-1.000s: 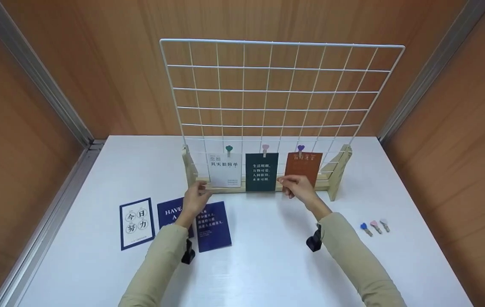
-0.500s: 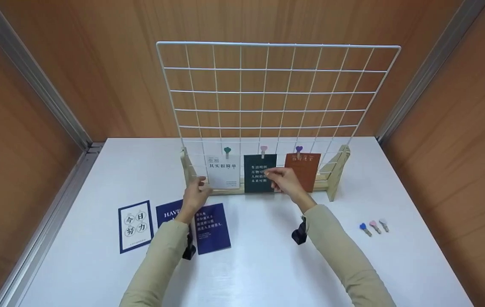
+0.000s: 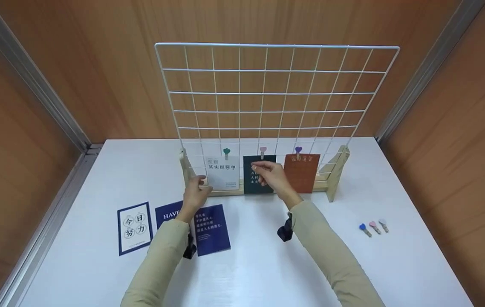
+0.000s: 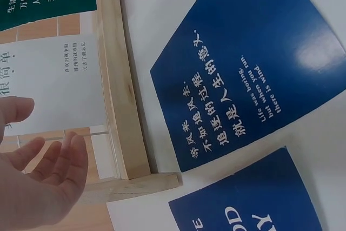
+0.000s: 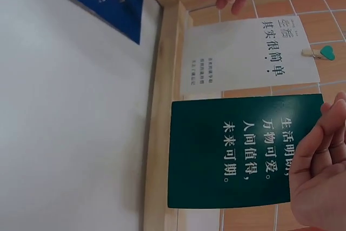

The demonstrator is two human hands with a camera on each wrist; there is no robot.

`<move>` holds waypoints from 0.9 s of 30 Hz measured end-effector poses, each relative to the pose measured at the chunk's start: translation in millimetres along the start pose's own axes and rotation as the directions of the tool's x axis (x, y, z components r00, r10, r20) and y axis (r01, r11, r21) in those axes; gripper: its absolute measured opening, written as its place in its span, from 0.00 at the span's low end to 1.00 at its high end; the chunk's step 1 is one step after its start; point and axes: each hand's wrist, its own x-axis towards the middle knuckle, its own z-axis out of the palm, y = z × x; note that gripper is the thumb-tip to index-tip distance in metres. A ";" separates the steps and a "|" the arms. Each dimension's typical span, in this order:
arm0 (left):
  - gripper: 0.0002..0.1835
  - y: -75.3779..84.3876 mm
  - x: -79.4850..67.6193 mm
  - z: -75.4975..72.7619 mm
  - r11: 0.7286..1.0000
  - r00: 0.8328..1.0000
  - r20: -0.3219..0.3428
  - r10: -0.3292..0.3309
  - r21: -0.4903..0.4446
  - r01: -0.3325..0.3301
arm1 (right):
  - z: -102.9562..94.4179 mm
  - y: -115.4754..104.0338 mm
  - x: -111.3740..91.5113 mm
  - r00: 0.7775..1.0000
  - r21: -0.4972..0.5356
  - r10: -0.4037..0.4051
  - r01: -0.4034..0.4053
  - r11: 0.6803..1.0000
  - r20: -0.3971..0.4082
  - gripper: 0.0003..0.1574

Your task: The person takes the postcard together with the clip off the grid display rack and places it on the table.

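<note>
A white card [image 3: 221, 180], a dark green card [image 3: 253, 187] and an orange-red card [image 3: 304, 175] hang in a row low on a white wire grid [image 3: 264, 92], under heart-topped clips: a green clip [image 3: 226, 152], a pink clip [image 3: 263, 151] and a purple clip [image 3: 298, 151]. My left hand [image 3: 195, 194] is at the white card's left edge, thumb and fingers apart. In the left wrist view its thumb overlaps that card. My right hand [image 3: 271, 175] is in front of the green card, fingers loosely bent, with nothing seen between them.
Wooden feet such as the right foot [image 3: 338, 174] hold the grid up. Blue cards like this one [image 3: 212, 232] and a blue-bordered white card [image 3: 135, 230] lie at front left. Three loose clips [image 3: 373, 228] lie on the white table [image 3: 259, 264] at right.
My right hand has moved left from the orange-red card's lower edge to in front of the green card. The left hand stays almost where it was, by the white card.
</note>
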 end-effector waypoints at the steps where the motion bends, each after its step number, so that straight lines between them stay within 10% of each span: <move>1: 0.26 0.3 -0.1 -0.1 1.000 1.000 -0.004 -0.007 0.000 0.007 | 1.8 -0.5 1.0 1.000 0.005 0.002 -0.002 1.000 -0.003 0.16; 27: 0.24 4.9 6.6 2.3 0.999 0.999 -0.030 0.013 0.042 -0.012 | 33.0 -25.3 20.5 0.999 -0.020 0.030 -0.029 0.999 0.024 0.18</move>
